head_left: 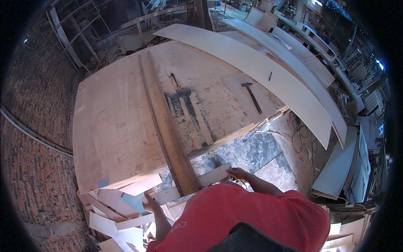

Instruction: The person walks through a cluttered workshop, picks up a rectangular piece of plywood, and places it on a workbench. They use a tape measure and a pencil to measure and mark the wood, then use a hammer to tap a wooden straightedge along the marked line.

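In front of my body a pale narrow board strip runs crosswise, its middle hidden by the near end of a long brown wooden plank. My left hand is closed on the strip's left end. At its right end my right hand is closed too, with a thin yellowish thing I cannot make out by the fingers. The plank lies along a large plywood-topped worktable and juts past its near edge. A hammer rests on a thin board at the table's right side.
Long pale panels lie across the table's far right corner, a small dark slim object on one. Offcuts pile up at lower left, beside a brick wall. Cables trail on the floor at right, near leaning sheets.
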